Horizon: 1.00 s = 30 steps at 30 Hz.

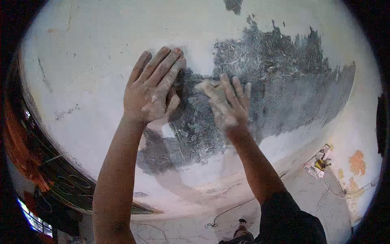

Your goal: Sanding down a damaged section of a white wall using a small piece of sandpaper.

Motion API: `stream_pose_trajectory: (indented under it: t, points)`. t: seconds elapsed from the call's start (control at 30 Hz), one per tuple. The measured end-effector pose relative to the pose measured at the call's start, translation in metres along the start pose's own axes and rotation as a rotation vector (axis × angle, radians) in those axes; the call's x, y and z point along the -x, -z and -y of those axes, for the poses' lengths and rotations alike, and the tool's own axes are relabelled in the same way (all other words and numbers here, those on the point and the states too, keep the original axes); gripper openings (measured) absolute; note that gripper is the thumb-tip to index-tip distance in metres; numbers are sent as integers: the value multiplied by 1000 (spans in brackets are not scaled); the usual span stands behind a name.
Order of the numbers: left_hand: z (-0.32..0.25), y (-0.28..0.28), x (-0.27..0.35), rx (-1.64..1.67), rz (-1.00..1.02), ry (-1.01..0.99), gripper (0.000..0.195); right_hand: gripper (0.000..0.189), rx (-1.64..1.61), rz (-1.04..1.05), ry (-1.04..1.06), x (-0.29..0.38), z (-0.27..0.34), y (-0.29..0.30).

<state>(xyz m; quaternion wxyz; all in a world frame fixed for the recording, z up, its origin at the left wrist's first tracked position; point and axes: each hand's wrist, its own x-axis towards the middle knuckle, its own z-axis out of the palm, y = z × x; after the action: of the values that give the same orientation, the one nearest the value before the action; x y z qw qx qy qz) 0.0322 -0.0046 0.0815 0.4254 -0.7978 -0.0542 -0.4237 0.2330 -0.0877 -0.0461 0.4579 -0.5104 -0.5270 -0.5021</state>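
Observation:
A white-coated wall (91, 45) with a dark grey, scraped-looking patch (274, 100) fills most of the view. Against it, left of the dark patch, my left hand (155, 88) lies with its fingers stretched up and nothing visible in its grip. White dust covers its fingers and knuckles. My right hand (231, 103) is on the dark patch, slightly blurred. Under its thumb side it presses a pale folded sheet (210, 87), perhaps sandpaper or cloth; much of the sheet is hidden by the hand.
Below the wall spreads a light tiled floor (189, 228) with a thin dark cord (227, 210) on it. A crumpled wrapper with a yellow item (320, 164) lies at the wall's foot on the right. My foot (242, 227) shows at the bottom. Dark, striped material (67, 180) borders the lower left.

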Motion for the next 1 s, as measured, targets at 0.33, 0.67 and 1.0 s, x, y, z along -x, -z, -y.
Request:
stream_pose_trajectory:
  t: [0.33,0.67,1.0]
  points:
    - [0,1,1,-2,29,3,63,44,-80,33,-69,-2,-6,5]
    - [1,1,2,-1,11,-5,60,40,-4,-19,-153,-4,-15,4]
    - [-3,0,2,8,6,4,63,40,-69,-27,-132,-6,1,1]
